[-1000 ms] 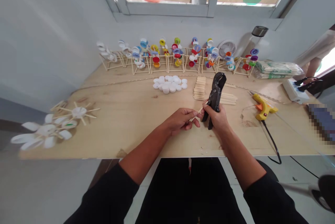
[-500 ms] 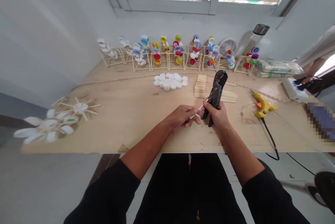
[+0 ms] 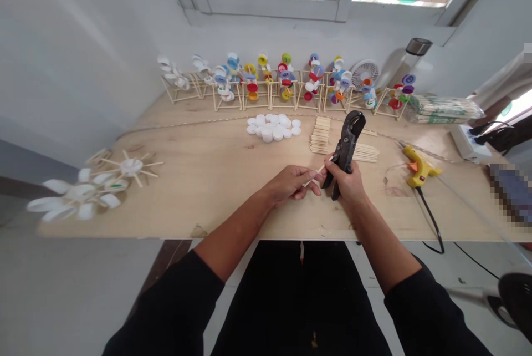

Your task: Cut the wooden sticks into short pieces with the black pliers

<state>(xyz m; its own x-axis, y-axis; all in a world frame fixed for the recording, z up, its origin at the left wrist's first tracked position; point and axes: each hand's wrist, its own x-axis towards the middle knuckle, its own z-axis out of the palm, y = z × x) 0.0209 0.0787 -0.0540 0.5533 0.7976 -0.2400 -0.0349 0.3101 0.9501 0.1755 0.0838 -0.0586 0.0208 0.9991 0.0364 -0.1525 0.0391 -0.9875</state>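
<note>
Head view: the left hand [image 3: 291, 183] is pinching a thin wooden stick [image 3: 312, 177], and the right hand [image 3: 346, 181] is gripping black cutters [image 3: 346, 145] upright, both just in front of the stick pile [image 3: 320, 135] on the table [image 3: 208, 178].

Bare bench [image 3: 199, 178] lies open across the centre left of the frame, from the left hand [image 3: 291, 181] out to the cap wheels [image 3: 83, 195] at the left edge. A stick [image 3: 312, 176] bridges the gap between the left hand and the right hand [image 3: 348, 181], which holds the cutter [image 3: 347, 142] upright. Above them, caps [image 3: 273, 126] and stick piles [image 3: 320, 135] block the middle, with the models [image 3: 286, 84] lining the wall. Right of centre, a small open patch ends at the glue gun [image 3: 418, 166], and its cord [image 3: 430, 217] trails off the near edge.
</note>
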